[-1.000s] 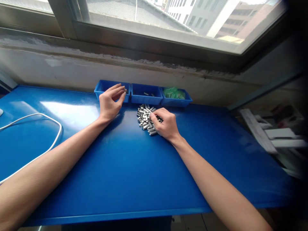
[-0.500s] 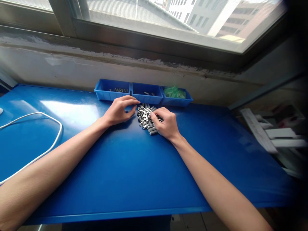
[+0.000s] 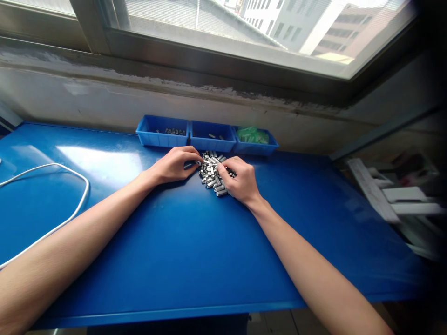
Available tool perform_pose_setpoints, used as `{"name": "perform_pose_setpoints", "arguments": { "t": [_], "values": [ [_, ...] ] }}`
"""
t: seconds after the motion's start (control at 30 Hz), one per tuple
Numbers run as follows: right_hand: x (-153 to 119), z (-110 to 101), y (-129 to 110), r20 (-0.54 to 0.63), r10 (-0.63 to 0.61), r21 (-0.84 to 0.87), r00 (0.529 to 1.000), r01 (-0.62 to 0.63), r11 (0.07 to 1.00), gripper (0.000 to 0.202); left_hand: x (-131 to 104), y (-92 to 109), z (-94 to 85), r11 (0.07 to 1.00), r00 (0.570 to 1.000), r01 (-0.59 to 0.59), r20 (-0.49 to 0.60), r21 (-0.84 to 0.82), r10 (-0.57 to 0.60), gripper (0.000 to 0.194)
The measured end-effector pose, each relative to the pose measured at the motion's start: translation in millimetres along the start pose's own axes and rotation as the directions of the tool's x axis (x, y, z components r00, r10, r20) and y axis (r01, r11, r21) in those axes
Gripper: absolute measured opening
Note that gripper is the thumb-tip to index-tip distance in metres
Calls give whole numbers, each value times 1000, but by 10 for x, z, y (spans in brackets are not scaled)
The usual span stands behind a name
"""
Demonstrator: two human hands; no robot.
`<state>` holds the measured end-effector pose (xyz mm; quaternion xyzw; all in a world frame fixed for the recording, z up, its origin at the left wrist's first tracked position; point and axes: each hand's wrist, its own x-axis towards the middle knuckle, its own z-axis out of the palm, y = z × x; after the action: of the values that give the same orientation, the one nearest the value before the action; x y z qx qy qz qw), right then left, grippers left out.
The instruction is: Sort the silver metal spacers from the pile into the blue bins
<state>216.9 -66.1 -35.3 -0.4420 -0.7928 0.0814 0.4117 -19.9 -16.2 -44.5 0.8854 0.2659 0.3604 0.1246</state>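
Note:
A pile of small silver metal pieces lies on the blue table, in front of three joined blue bins. My left hand is at the pile's left edge, thumb and fingertips drawn close together around something too small to make out. On the pile's right side rests my right hand, its thumb and fingers pinched over the pieces; what they grip is hidden. The left bin and the middle bin hold some small metal parts. In the right bin sits a green plastic bag.
A white cable curves over the table's left side. Behind the bins stands a wall below a window. White objects are off the table's right edge.
My left hand has lowered slightly to the pile, and its thumb and fingers have come closer together. My right hand has hardly moved.

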Motion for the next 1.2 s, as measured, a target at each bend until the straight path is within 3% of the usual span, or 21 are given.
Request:
{"name": "perform_pose_setpoints", "arguments": {
  "t": [0.17, 0.3, 0.43, 0.77, 0.87, 0.97, 1.07, 1.2],
  "values": [
    [-7, 6, 12, -7, -3, -8, 1000, 3, 1000, 24, 5, -14, -3, 997, 997, 76, -27, 11, -75, 22],
    [-5, 4, 14, -2, 1, 1, 1000, -1, 1000, 25, 25, -30, -17, 985, 983, 151, -90, -83, -158, 26],
    [-3, 4, 7, -7, -1, 3, 1000, 1, 1000, 24, 35, -61, -29, 972, 975, 203, -69, -116, -212, 29],
    [-13, 8, 23, 2, 5, 0, 1000, -5, 1000, 25, 38, -88, 4, 982, 980, 186, -62, -25, -187, 32],
    [-13, 10, 24, 0, 7, 5, 1000, -7, 1000, 24, 38, -75, -3, 976, 970, 207, -115, -71, -214, 29],
    [-12, 11, 28, -1, 5, 11, 1000, -4, 1000, 24, 56, -56, -56, 958, 926, 248, -254, -147, -279, 27],
    [-11, 13, 36, -1, -2, 19, 1000, 2, 1000, 24, 79, -66, -165, 931, 839, 324, -405, -168, -365, 37],
    [-14, 17, 47, 2, 1, 16, 1000, -1, 1000, 26, 81, -149, -305, 909, 783, 393, -467, -138, -410, 53]
  ]
}}
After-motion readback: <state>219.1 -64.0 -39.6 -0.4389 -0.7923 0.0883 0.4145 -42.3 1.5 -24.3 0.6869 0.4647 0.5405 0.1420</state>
